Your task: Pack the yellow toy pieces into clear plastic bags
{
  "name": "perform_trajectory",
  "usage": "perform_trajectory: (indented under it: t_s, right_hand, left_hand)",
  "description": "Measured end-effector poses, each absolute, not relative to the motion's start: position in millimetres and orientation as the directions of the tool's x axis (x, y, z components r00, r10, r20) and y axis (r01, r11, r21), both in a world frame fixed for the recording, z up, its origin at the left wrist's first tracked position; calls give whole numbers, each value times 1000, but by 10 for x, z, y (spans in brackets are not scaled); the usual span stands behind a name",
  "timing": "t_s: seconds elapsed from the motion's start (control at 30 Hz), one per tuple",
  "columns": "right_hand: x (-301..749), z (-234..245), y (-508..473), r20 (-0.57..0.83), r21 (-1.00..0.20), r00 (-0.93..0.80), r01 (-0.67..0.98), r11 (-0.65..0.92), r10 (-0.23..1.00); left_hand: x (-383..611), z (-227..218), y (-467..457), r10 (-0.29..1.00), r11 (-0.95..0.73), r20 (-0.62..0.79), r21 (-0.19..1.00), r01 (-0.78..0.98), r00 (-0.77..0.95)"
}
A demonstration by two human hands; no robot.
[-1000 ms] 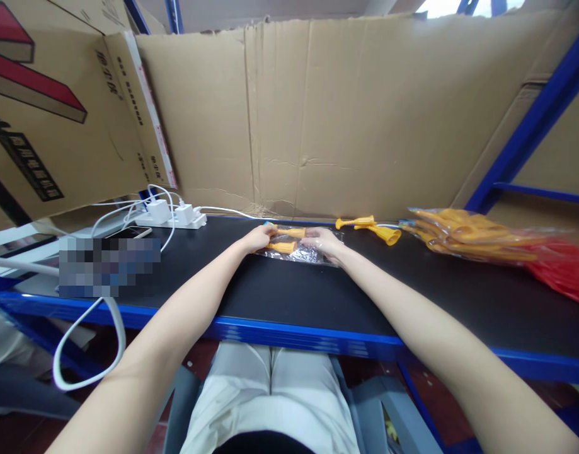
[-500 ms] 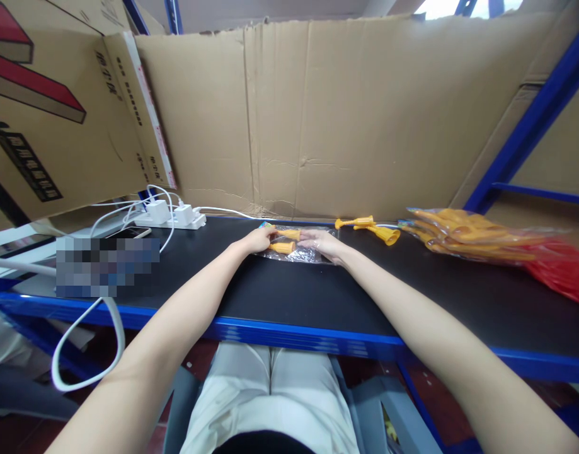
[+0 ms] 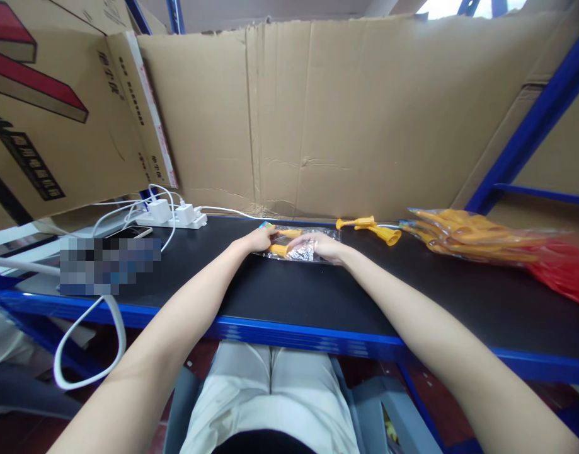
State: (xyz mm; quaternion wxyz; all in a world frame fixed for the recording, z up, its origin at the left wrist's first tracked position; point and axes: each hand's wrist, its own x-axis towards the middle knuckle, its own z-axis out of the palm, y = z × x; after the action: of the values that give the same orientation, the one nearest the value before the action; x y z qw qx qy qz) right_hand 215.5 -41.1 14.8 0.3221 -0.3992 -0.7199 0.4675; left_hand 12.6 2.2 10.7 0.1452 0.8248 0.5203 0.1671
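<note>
A clear plastic bag (image 3: 304, 254) lies on the black tabletop in front of me, with two yellow flared, horn-like plastic pieces (image 3: 278, 250) at its left part. My left hand (image 3: 261, 239) is closed on the bag's left end, beside a small coloured label (image 3: 266, 225). From the right, my right hand (image 3: 323, 244) reaches over the bag with its fingers stretched out to the yellow pieces. Whether those fingers are inside the film or on top of it I cannot tell. More yellow horn-like pieces (image 3: 377, 230) lie loose to the right, behind my right hand.
Bagged yellow pieces (image 3: 469, 234) and red ones (image 3: 566, 268) are heaped at the right. A white power strip (image 3: 194, 221) with plugs and cables stands at the back left, near a blurred-out object (image 3: 109, 265). Cardboard (image 3: 365, 120) walls the back; a blue rail (image 3: 308, 334) edges the front.
My right hand's fingers have moved left and now stretch farther across the bag, covering part of the yellow pieces. The left hand keeps its place on the bag.
</note>
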Motion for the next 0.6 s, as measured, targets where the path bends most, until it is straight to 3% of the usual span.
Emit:
perform_trajectory:
  t_s: [0.27, 0.43, 0.5, 0.6]
  right_hand:
    - [2143, 188, -443, 62, -936, -526, 265, 232, 848]
    - [2243, 177, -269, 102, -897, -265, 392, 204, 959]
    - [2404, 193, -172, 199, -819, -89, 532, 216, 976]
    - [2764, 240, -78, 447, -525, 140, 840, 133, 884]
  left_hand:
    - [118, 74, 48, 896, -440, 97, 336, 833, 434]
    - [22, 43, 145, 909, -413, 92, 318, 853, 406]
    - [-71, 33, 203, 926, -376, 100, 320, 870, 364]
    - [-245, -8, 306, 949, -316, 125, 327, 891, 291]
